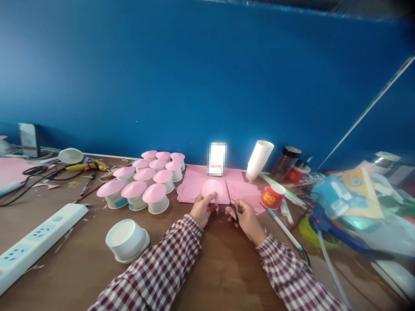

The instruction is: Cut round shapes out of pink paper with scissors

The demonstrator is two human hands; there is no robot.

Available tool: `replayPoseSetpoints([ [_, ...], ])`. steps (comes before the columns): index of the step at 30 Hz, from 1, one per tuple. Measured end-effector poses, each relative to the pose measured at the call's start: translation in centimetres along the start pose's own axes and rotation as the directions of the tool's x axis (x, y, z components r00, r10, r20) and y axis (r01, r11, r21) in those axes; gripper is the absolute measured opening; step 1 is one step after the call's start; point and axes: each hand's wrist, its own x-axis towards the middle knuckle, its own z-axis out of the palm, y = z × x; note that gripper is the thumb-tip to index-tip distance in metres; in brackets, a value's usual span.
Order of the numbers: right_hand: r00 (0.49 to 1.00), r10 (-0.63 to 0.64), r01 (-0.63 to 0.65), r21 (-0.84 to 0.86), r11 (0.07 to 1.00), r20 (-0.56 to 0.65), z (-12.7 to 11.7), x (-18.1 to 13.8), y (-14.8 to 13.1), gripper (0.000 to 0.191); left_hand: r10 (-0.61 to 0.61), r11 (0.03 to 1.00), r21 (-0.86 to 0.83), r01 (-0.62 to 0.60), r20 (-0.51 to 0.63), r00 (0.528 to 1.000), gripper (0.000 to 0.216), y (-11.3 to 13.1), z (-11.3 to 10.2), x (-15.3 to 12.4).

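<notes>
"what's on the table [223,268]?"

"pink sheets [196,179] at the back, with 12 pink-topped cups [144,176] left of them."

"and the hands?"

"the right hand [244,217] grips scissors [231,202]; the left hand [202,210] pinches a pink disc [211,187] over the sheets, touching them or not, i can't tell."

"what could go wrong?"

"if that pinch slips, the scissors could nick the disc's rim; closing too near, they might catch a finger."

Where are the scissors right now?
In the head view, the scissors are in the right hand, just right of centre, beside the pink disc.
</notes>
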Motion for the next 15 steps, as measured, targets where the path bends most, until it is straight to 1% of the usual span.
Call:
replayPoseSetpoints([
  [2,0.998,0.032,-0.037,0.099,0.994,0.06,0.04,0.05,-0.05,0.037,-0.055,0.998,-0.022,0.058,0.103,0.993,0.02,0.12,-0.2,-0.2],
  [3,0.996,0.043,-0.054,0.137,0.989,0.082,0.04,0.05,-0.11,0.036,-0.082,0.996,-0.028,0.088,0.167,0.982,0.019,0.15,-0.29,-0.3],
  [5,0.991,0.06,-0.081,0.18,0.98,0.121,0.03,-0.02,-0.31,0.033,-0.128,0.99,-0.011,0.137,0.289,0.949,0.019,0.17,-0.41,-0.49],
  [8,0.981,0.071,-0.102,0.168,0.981,0.183,0.05,-0.23,-0.63,0.031,-0.187,0.982,0.063,0.177,0.429,0.884,0.025,0.17,-0.38,-0.74],
  [9,0.977,0.073,-0.105,0.155,0.982,0.199,0.1,-0.29,-0.7,0.03,-0.194,0.981,0.081,0.176,0.455,0.869,0.027,0.16,-0.31,-0.82],
  [11,0.975,0.078,-0.107,0.133,0.985,0.21,0.22,-0.36,-0.72,0.03,-0.202,0.979,0.106,0.172,0.478,0.855,0.03,0.15,-0.16,-0.95],
  [15,0.972,0.071,-0.1,0.126,0.987,0.223,0.41,-0.25,-0.39,0.03,-0.199,0.979,0.133,0.154,0.476,0.856,0.033,0.03,0.03,-1.06],
])
